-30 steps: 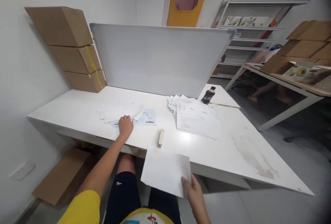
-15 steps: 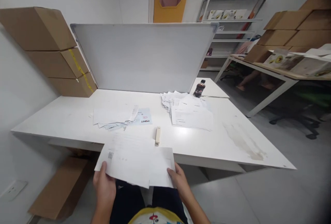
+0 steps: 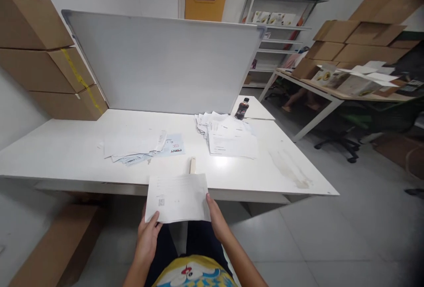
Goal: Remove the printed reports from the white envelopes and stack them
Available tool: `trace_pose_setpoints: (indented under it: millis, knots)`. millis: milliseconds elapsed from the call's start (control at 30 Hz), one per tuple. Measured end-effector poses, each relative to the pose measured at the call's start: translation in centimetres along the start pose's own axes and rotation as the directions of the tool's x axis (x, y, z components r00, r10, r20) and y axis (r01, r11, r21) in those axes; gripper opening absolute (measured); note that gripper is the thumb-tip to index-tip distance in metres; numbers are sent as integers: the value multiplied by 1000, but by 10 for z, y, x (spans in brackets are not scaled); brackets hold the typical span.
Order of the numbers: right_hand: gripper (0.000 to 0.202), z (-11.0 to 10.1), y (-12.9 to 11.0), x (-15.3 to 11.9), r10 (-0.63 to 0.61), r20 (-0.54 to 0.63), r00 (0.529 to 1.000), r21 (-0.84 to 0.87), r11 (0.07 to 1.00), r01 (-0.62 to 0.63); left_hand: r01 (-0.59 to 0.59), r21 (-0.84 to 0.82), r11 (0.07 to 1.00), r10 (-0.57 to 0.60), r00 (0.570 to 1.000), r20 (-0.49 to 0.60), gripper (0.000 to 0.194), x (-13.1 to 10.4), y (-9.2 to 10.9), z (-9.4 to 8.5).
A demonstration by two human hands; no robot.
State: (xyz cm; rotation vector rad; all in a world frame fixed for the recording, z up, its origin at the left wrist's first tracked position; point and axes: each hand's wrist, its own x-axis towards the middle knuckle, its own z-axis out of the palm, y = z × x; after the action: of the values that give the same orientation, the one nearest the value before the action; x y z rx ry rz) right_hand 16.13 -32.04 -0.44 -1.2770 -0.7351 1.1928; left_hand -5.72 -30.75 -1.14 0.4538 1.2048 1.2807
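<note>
Sheets of paper (image 3: 180,201), lined up into one neat stack, are held between my two hands just off the table's front edge. My left hand (image 3: 149,232) grips the lower left corner, thumb on top. Along the right edge, my right hand (image 3: 216,217) holds the stack with its fingers mostly behind. Beyond the paper lies a small cream stapler (image 3: 192,165), its near end hidden by the sheets. A loose pile of papers (image 3: 132,143) lies at the left of the table, and a larger pile (image 3: 232,141) at the right.
A whiteboard (image 3: 159,66) stands across the back of the white table (image 3: 265,176). Stacked cardboard boxes (image 3: 62,73) rise at the left, and another box (image 3: 62,243) sits on the floor. A dark drink bottle (image 3: 242,109) stands behind the right pile.
The spread sheets have been brought together into one even stack. My hands have moved closer to each other, and the view has shifted to the right.
</note>
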Motion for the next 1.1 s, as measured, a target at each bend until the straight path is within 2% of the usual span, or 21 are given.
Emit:
trace_pose_setpoints:
  millis: [67,133,267,333,433,533,600,667,767,833,933,1100]
  knots:
    - [54,-2,-8,3,55,53,997,-25,998,-54,-27,55,998,25,998,52,45,1,-2,-1]
    - [49,-3,-12,6,65,88,994,-82,995,-57,-59,100,993,54,997,52,51,1,-3,0]
    - [36,-5,-24,13,-41,55,998,-189,981,50,-109,175,979,106,994,27,53,1,7,12]
    - [30,-8,-41,17,-118,24,993,-211,970,121,-213,236,948,204,977,63,54,4,24,26]
    - [26,-13,-77,27,-258,-67,964,-216,947,238,-456,310,834,416,890,188,56,20,58,55]
    - [27,-14,-100,47,-395,-14,919,-172,906,386,-631,327,704,556,775,300,59,52,78,82]
    - [29,-12,-97,62,-471,29,882,-108,875,471,-706,335,624,605,707,365,58,74,79,93]
    - [27,-9,-84,74,-493,11,870,-54,868,493,-735,336,589,601,676,426,58,89,72,98]
    - [24,-6,-61,84,-464,-68,883,-16,885,464,-716,309,626,553,687,471,60,94,61,100]
    - [23,-6,-53,85,-473,-111,874,-28,880,473,-703,306,641,554,701,449,57,90,58,100]
    - [23,-7,-50,80,-488,-120,865,-51,873,485,-718,318,619,609,694,383,48,82,58,101]
    - [25,-10,-45,76,-449,-119,886,-67,894,444,-677,252,692,571,726,383,46,71,51,97]
